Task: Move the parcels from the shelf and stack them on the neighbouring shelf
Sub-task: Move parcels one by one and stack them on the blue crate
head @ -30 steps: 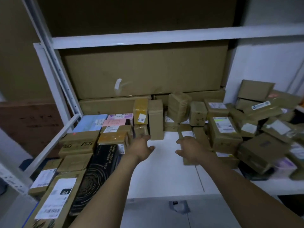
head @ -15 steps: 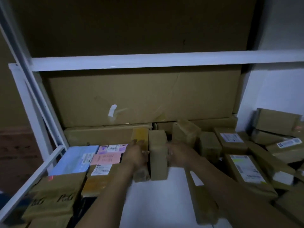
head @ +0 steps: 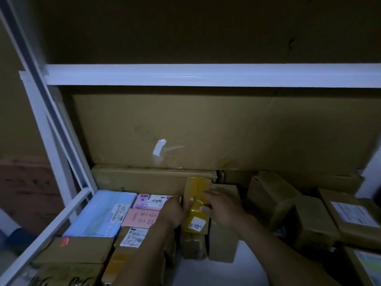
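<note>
Yellow parcel (head: 195,205): I see a long taped box with a white sticker at its near end, pinched between left hand (head: 175,211) and right hand (head: 222,209).
Brown parcel (head: 193,244): squat, directly under the yellow one, on the white shelf (head: 216,271).
Left stack (head: 97,213): blue, pink and brown parcels, flat, packed tight.
Right heap (head: 272,195): brown boxes, jumbled.

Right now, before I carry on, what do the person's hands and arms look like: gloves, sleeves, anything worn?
Both the left hand and the right hand are bare: no gloves, and no rings show in this dim light. The left forearm and right forearm are bare too, with no sleeve, watch or band visible up to the picture's lower edge.
</note>
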